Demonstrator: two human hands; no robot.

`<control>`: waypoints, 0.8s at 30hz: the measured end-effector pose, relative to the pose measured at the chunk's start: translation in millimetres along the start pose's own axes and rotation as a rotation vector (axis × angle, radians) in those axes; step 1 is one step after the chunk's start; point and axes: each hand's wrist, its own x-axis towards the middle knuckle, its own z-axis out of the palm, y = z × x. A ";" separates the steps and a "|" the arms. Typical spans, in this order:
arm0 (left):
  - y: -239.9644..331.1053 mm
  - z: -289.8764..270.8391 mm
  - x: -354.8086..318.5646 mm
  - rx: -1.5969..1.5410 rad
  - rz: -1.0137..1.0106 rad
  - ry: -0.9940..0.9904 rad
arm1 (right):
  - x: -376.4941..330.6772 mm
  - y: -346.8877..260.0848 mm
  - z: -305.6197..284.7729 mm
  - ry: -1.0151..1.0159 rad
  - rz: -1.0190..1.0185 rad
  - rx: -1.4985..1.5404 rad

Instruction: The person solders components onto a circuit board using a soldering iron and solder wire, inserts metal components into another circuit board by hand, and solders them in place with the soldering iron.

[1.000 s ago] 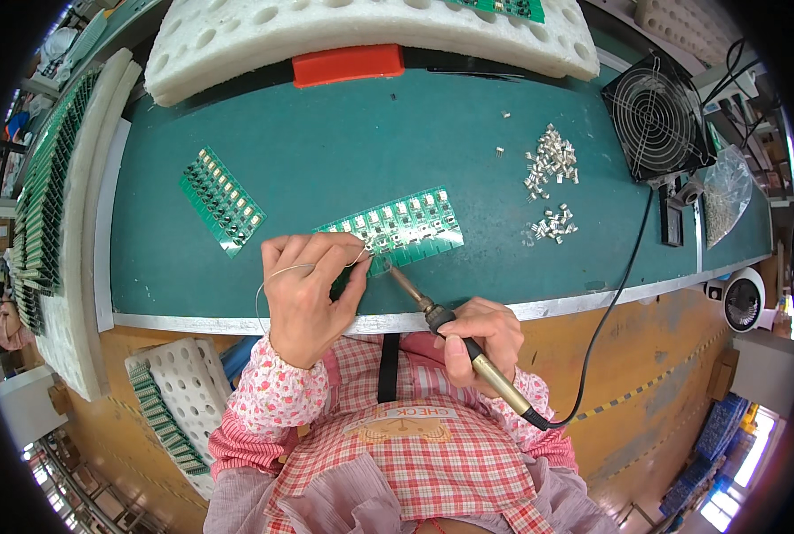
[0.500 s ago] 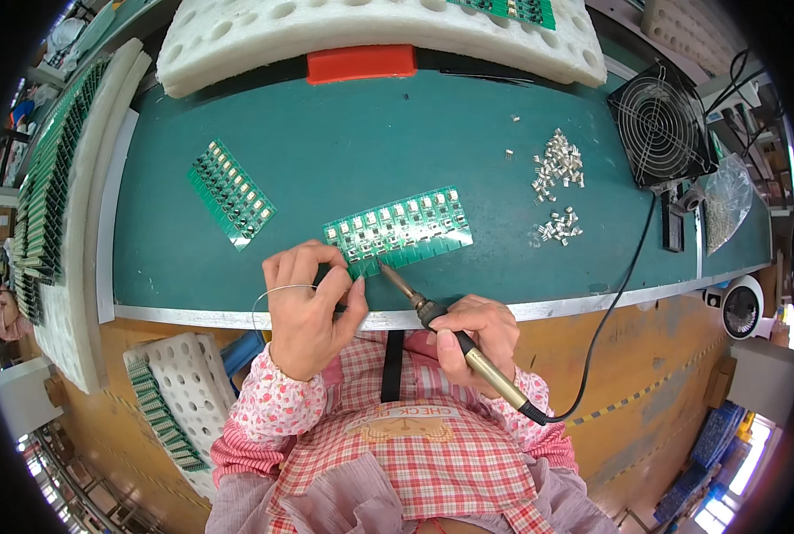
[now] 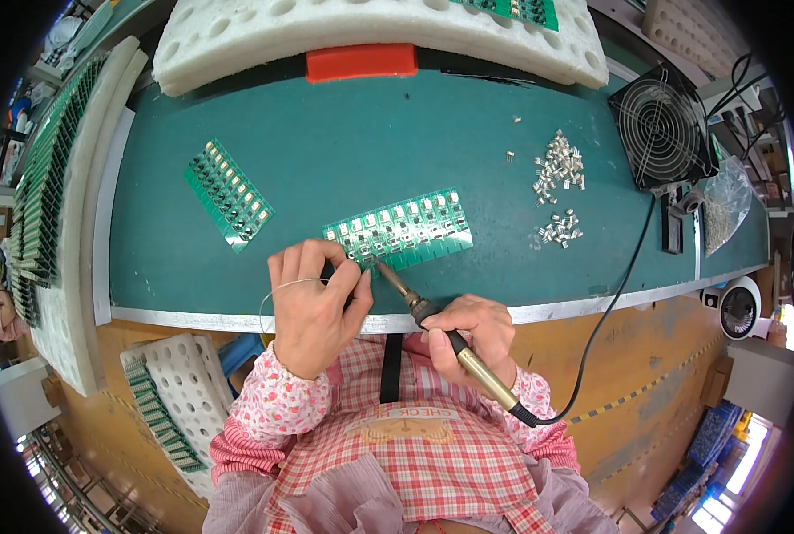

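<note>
Green bench mat (image 3: 343,151), white foam trays (image 3: 263,36), black fan (image 3: 664,129), perhaps workshop floor below

We saw a green circuit board panel (image 3: 399,233) lying flat on the teal counter (image 3: 343,151), slightly tilted, its near left corner met by the soldering iron (image 3: 432,322) tip. A thin solder wire (image 3: 281,289) looped from our left hand (image 3: 312,307).

The left hand (image 3: 312,307) hides the solder wire's (image 3: 281,287) end (seemingly at the iron's tip).
</note>
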 end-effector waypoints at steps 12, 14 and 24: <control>-5.2 -2.7 9.2 -0.121 -0.081 -0.007 | -1.0 -1.2 3.8 0.048 0.031 0.001; -4.7 -2.3 9.4 -0.133 -0.097 -0.009 | -0.6 -0.9 3.5 0.049 0.027 0.009; -1.1 -2.9 7.0 -0.119 -0.109 -0.013 | -11.0 1.6 -2.2 0.088 -0.019 0.102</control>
